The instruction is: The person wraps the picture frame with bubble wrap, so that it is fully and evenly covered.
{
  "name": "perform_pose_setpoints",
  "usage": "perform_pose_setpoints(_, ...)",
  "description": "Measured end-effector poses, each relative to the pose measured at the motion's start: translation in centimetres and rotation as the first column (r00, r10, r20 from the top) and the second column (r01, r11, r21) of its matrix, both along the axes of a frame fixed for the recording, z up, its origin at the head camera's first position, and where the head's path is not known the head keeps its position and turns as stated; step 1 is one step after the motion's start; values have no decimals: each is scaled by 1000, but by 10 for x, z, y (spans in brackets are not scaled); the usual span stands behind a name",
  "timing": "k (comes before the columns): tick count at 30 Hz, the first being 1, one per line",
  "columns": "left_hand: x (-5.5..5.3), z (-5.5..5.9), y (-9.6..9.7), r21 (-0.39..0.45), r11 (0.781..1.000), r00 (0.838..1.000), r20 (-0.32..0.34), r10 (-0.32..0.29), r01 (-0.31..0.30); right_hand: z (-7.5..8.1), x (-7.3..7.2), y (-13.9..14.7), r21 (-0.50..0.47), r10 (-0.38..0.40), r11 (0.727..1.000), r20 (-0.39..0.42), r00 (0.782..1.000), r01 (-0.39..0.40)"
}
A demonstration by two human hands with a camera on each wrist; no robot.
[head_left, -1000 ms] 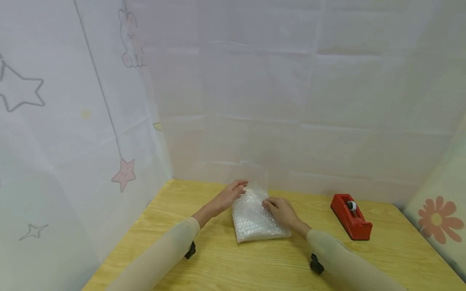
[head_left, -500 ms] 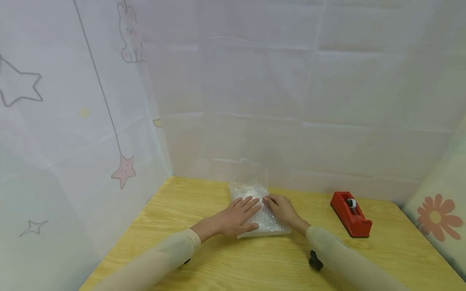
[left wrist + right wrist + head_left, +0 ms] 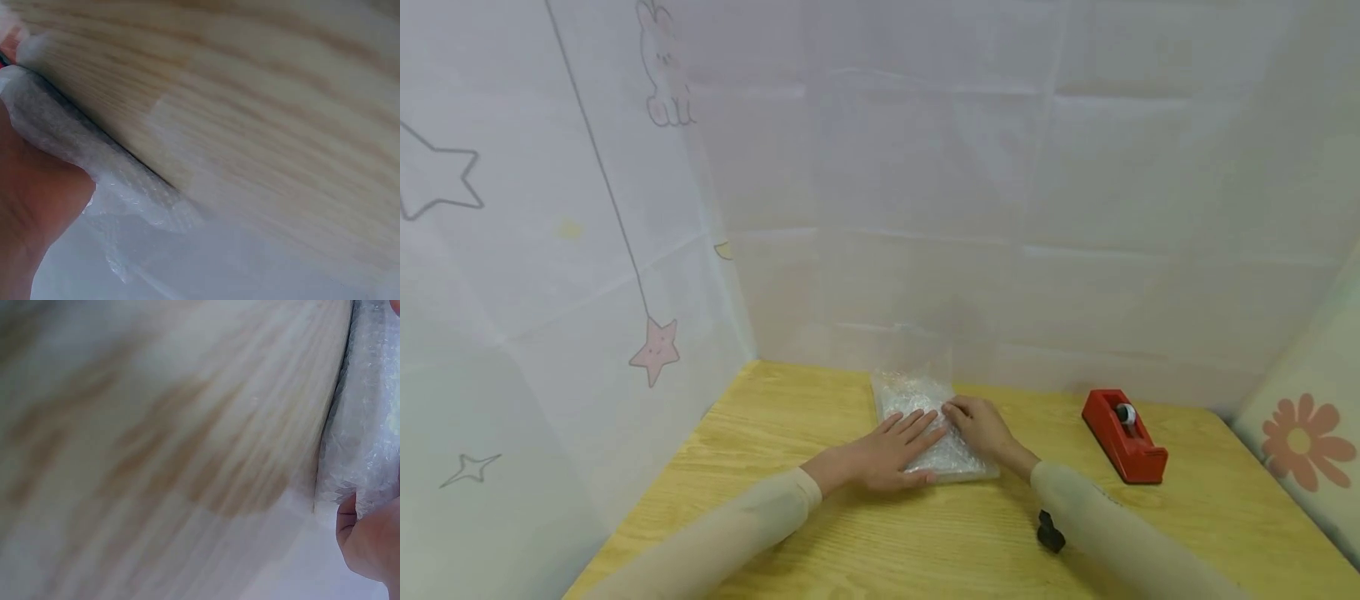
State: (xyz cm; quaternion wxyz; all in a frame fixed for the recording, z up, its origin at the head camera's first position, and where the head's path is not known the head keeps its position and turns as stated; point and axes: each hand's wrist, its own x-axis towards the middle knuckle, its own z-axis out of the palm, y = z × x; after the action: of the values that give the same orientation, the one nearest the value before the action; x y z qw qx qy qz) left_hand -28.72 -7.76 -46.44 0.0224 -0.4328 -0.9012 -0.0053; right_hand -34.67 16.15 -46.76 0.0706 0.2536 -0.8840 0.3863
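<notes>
Running lengthwise, seemingly, near to far, the bubble-wrapped packet [image 3: 957, 456] has the left hand [image 3: 891, 452] across its near left, fingers straight, and the right hand [image 3: 985, 428] pinching its right side.

1. Dead ahead of you, a pale, creased back wall [image 3: 925, 167] spans the view.
2. On your left, the pale left-hand wall [image 3: 497, 283] shows a printed rabbit [image 3: 666, 79], a grey-outlined star [image 3: 437, 175] and a pink star [image 3: 657, 352].
3. Over to your right, a coral flower [image 3: 1307, 442] brightens the right-hand wall [image 3: 1333, 358].
4. Below you, a yellow wood-grain tabletop [image 3: 925, 546], under soft light.
</notes>
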Motion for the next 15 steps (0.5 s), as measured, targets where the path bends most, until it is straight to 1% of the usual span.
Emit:
perform_pose_setpoints(4,-3,1,1,-1,1000,999,33,-19,19,1,0,1,6,-5,1000,7,1000,5)
perform_pose_setpoints(9,-5,1,3,-21,1000,999,37,-22,23,1,-1,1,4,1,1000,-1,1000,-1)
perform_pose_setpoints(12,-5,1,3,-24,1000,999,44,-18,19,0,-1,-1,-13,-19,1000,0,1000,19)
perform_pose_setpoints(15,-5,0,3,-22,1000,998,61,-11,13,-1,-1,-2,-43,-46,998,23,999,47)
